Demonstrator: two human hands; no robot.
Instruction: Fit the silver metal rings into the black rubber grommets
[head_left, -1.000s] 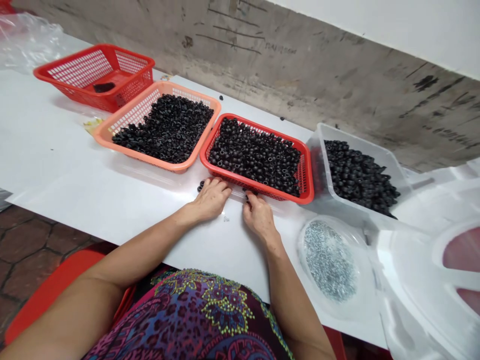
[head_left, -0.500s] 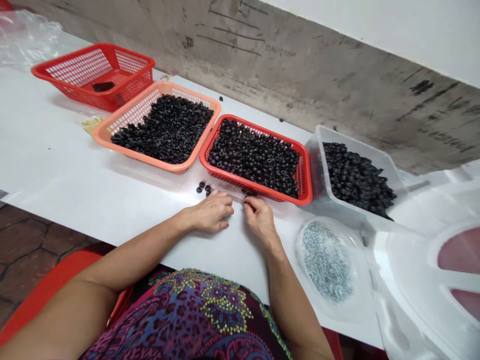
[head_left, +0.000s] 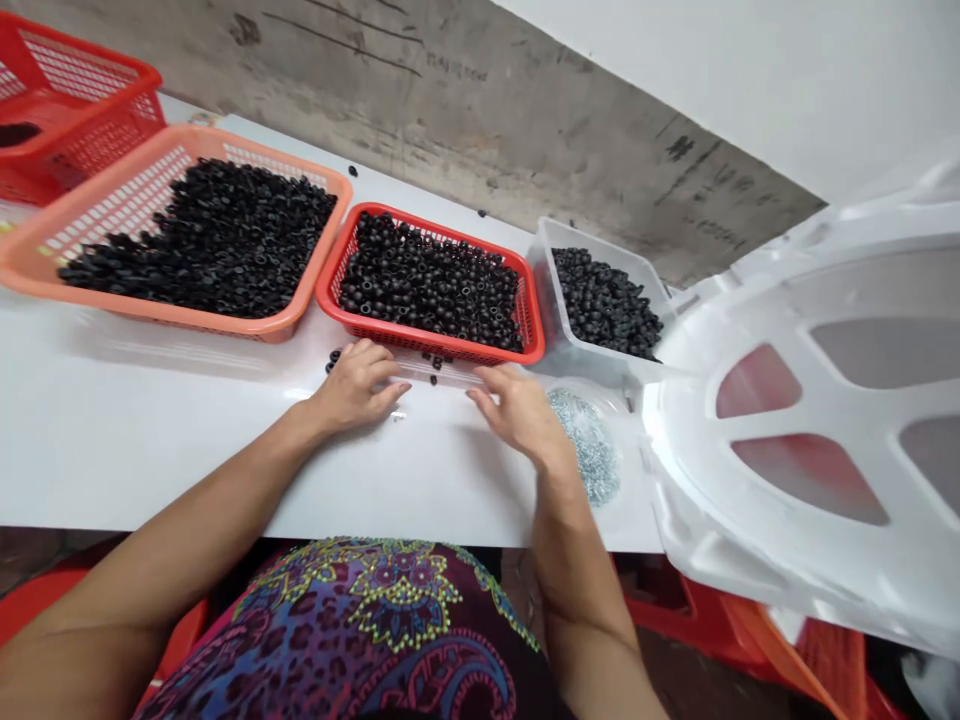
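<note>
My left hand [head_left: 360, 388] rests on the white table with thumb and fingers apart, just right of a few loose black rings [head_left: 334, 358]. By its thumb tip lie tiny shiny metal pieces [head_left: 399, 415]. My right hand [head_left: 517, 405] is held with thumb and forefinger spread, and nothing shows between them. Between the hands, several small black pieces [head_left: 436, 361] lie at the front of a red basket [head_left: 431, 345], which holds many black rounded parts with holes. Right of my right hand, a clear shallow dish holds a heap of small silvery pieces [head_left: 589, 450].
An orange basket [head_left: 289, 322] of black rings stands left of the red one, with another red basket [head_left: 112, 140] beyond. A translucent bin [head_left: 551, 300] of black parts stands right. Large white plastic furniture [head_left: 765, 400] borders the right side.
The view has swung right, so the baskets appear further left. My hands have drawn apart, and the right thumb and forefinger have parted from their pinch. Tiny metal pieces now show beside my left thumb.
</note>
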